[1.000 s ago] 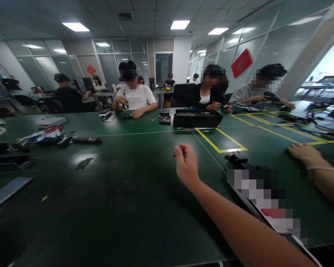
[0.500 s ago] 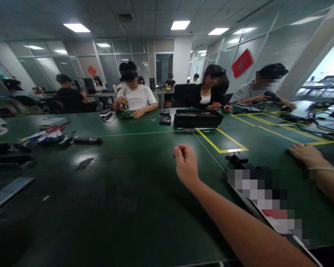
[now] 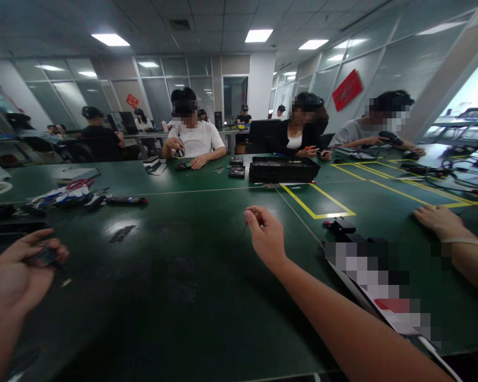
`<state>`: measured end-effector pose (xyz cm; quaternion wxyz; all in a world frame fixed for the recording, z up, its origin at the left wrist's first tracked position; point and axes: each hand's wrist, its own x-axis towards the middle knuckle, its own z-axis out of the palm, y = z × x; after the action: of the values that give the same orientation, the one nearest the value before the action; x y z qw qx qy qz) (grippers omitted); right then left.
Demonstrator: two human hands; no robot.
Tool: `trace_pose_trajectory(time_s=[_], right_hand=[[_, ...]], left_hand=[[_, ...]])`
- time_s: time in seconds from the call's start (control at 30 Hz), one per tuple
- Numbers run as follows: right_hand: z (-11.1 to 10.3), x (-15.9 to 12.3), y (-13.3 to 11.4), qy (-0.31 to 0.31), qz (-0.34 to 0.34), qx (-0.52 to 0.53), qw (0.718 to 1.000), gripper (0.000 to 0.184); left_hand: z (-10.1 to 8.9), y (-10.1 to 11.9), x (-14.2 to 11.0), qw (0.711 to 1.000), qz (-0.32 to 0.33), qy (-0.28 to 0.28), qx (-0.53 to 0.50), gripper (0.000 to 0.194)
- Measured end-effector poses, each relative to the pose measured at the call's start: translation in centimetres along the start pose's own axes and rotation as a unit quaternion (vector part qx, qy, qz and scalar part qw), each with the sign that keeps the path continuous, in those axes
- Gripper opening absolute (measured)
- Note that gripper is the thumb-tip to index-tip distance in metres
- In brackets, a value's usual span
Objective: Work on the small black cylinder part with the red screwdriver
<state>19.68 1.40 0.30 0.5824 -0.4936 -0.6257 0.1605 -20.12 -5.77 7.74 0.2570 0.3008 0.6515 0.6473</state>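
Note:
My left hand [image 3: 14,284] is at the left edge, palm turned up, fingers curled round a small dark flat piece [image 3: 43,257]. The kind of piece is unclear, and the fingers partly cover it. Over the middle of the table, my right hand [image 3: 266,236] is closed in a pinch on a small screwdriver [image 3: 244,231]. Only its thin shaft shows, slanting down and left from the fingertips; the handle is hidden in my fingers. The hands are far apart above the green tabletop [image 3: 163,318].
A black open bin [image 3: 283,170] stands ahead, with yellow tape outlines [image 3: 314,215] nearby. At left lie tools, cloths and a dark cylindrical tool [image 3: 125,200]. A co-worker's hand [image 3: 436,220] rests at right beside black parts [image 3: 342,227]. Several people sit across the table.
My left hand has come into view from the left, holding the dark piece. My right hand has stayed nearly in place, its fingertips shifting slightly left.

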Motion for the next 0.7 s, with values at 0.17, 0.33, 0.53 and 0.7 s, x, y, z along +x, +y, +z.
trace_pose_trajectory(time_s=[0.17, 0.33, 0.53, 0.7], right_hand=[[0.2, -0.1, 0.3, -0.035, 0.048, 0.042, 0.997, 0.036], [0.4, -0.2, 0.5, -0.033, 0.052, 0.059, 0.996, 0.033], [0.5, -0.1, 0.5, -0.005, 0.034, 0.036, 0.999, 0.024], [0.2, -0.1, 0.0, -0.004, 0.029, 0.036, 0.999, 0.024]], left_hand=[[5.8, -1.2, -1.5, 0.981, -0.048, -0.115, -0.146, 0.027], [12.8, -1.6, -4.4, 0.944, -0.107, -0.255, -0.181, 0.037], [17.7, -4.5, -7.3, 0.912, 0.056, -0.406, -0.022, 0.045], [18.9, -7.9, -7.9, 0.877, 0.220, -0.386, 0.184, 0.051]])
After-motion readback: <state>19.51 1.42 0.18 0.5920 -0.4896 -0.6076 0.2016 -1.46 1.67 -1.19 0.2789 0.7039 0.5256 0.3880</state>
